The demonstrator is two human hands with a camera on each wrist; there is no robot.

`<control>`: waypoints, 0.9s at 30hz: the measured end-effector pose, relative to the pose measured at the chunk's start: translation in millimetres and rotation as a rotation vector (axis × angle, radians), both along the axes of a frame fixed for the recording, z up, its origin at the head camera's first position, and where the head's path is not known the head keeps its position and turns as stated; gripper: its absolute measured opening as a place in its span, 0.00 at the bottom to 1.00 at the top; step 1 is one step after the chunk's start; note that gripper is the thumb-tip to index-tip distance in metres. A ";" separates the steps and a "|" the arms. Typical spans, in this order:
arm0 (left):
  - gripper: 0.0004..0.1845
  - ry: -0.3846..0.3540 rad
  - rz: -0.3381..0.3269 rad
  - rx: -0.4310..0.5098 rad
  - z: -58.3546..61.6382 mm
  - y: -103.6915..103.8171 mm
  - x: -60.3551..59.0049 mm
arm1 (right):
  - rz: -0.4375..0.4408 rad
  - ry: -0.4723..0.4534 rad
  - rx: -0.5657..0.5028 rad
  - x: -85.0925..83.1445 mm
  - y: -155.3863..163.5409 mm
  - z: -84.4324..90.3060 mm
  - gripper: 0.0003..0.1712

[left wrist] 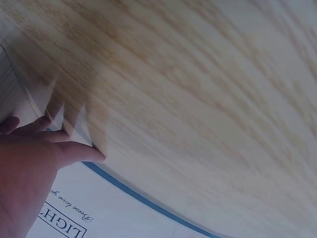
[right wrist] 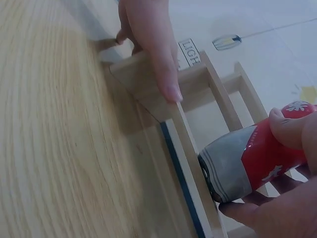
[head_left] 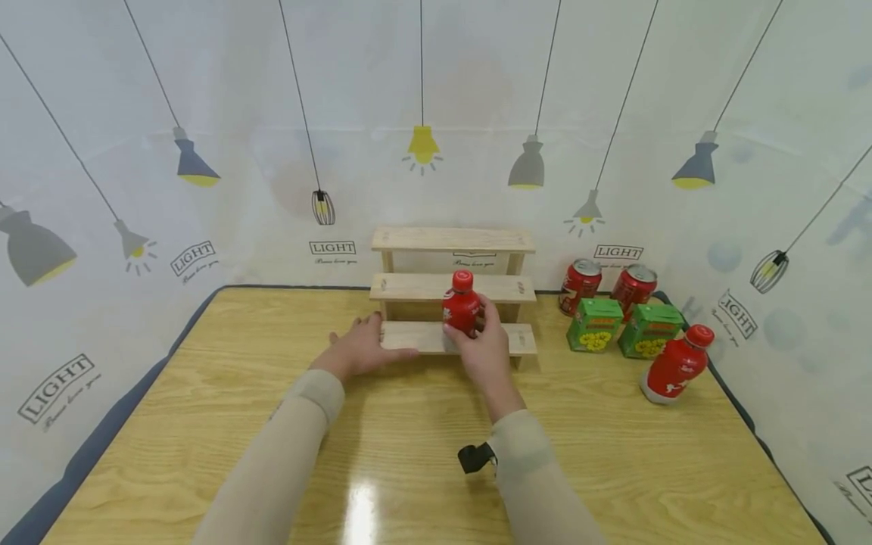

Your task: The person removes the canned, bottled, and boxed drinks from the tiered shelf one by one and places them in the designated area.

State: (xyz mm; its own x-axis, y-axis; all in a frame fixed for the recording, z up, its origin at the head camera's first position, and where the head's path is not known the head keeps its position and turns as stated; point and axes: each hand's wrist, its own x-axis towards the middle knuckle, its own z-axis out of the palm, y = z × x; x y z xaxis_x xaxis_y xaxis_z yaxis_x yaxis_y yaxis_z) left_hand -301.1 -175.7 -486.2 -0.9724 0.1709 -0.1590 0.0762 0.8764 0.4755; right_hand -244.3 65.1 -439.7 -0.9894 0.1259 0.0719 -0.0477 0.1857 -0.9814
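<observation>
While your left hand (head_left: 359, 350) lies flat with straight fingers on the left end of the lowest step of the pale three-step wooden rack (head_left: 453, 241), holding nothing, your right hand (head_left: 485, 350) has its fingers curled round the red plastic bottle with a red cap and grey base (head_left: 461, 306). That bottle stands upright at the middle of the lowest step, at twelve o'clock from you. In the right wrist view its grey base (right wrist: 229, 171) sits close to the step's front edge, so I judge it could tip forward off the narrow board if you let go too soon, and the light rack could slide if your left hand eases off.

At two o'clock on the light wooden table (head_left: 204, 424) stand two red drink cans (head_left: 579, 286), closed as far as I can tell, with two green cartons (head_left: 595, 325) just in front. A second red bottle (head_left: 674, 365) leans tilted at three o'clock. The rack's upper two steps carry nothing.
</observation>
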 end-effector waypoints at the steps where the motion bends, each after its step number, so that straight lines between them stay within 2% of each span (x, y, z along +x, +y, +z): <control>1: 0.79 -0.004 -0.002 0.000 0.2 0.0 -0.1 | -0.004 -0.009 0.001 -0.5 4.7 -0.2 0.45; 6: 0.81 -0.030 -0.018 0.001 0.7 -0.5 -0.3 | -0.049 -0.049 0.001 -1.7 32.4 0.0 0.46; 9: 0.81 -0.037 -0.024 -0.004 1.3 -1.1 -0.1 | -0.062 -0.037 -0.036 1.0 51.2 -0.2 0.47; 15: 0.81 -0.033 -0.028 -0.005 3.7 -2.0 1.0 | -0.038 0.020 -0.237 17.3 86.8 5.0 0.49; 21: 0.81 -0.035 -0.034 0.008 4.0 -0.7 2.0 | -0.016 0.057 -0.483 38.0 123.8 13.2 0.43; 24: 0.81 -0.030 -0.033 0.007 1.4 -1.4 0.8 | -0.052 0.060 -0.496 46.2 141.7 17.8 0.42; 27: 0.81 -0.027 -0.030 0.002 0.3 -2.5 0.3 | -0.133 0.026 -0.405 52.1 156.2 18.3 0.45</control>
State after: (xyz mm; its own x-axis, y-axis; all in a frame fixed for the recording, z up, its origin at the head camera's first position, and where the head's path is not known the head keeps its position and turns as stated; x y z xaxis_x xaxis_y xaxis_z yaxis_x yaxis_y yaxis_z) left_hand -300.8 -178.3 -485.9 -0.9620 0.2005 -0.1852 0.0896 0.8729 0.4796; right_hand -192.2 221.3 -421.4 -0.9612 0.2753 0.0154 -0.0752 -0.2082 -0.9752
